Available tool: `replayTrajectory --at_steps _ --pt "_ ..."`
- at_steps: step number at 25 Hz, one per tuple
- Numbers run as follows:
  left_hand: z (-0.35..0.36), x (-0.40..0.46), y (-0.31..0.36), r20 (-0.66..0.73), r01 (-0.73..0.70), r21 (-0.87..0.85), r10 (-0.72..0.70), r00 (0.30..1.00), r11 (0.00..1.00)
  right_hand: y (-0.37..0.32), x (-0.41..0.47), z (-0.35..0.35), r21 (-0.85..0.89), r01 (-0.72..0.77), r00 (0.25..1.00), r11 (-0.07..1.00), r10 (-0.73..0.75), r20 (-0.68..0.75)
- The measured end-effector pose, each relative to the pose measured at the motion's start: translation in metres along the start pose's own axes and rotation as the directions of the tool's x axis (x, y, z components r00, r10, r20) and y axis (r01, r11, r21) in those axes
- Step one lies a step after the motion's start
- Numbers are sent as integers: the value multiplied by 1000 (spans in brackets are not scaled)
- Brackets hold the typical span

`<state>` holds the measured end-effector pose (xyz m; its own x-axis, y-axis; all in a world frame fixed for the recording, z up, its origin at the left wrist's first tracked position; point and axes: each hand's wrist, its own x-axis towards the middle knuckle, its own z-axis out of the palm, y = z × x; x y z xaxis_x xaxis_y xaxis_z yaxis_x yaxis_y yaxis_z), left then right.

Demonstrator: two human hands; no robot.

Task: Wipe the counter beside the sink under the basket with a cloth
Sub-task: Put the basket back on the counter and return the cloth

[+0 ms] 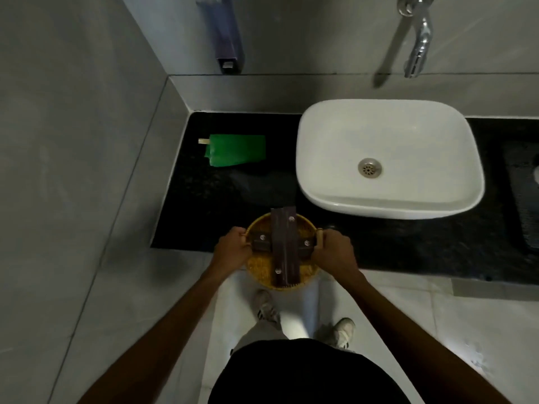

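Observation:
A round yellow woven basket (262,266) holding several dark boxes hangs over the front edge of the black counter (189,205). My left hand (232,247) grips its left rim and my right hand (332,250) grips its right rim. A folded green cloth (236,150) with a small tan tag lies on the counter at the back left, apart from both hands. To the cloth's right stands the white sink (388,199).
A chrome tap (418,39) hangs from the wall above the sink. A dark dispenser (227,36) is mounted on the wall above the cloth. A grey tiled wall closes the left side. A dark ribbed mat (525,193) lies at the counter's far right.

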<state>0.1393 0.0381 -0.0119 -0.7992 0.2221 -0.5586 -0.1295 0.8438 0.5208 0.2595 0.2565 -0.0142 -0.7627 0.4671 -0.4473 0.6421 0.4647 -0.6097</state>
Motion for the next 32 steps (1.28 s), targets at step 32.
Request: replayTrajectory --at_steps 32 --pt "-120 308 103 -92 -55 -677 -10 996 734 -208 304 46 485 -94 964 869 202 -174"
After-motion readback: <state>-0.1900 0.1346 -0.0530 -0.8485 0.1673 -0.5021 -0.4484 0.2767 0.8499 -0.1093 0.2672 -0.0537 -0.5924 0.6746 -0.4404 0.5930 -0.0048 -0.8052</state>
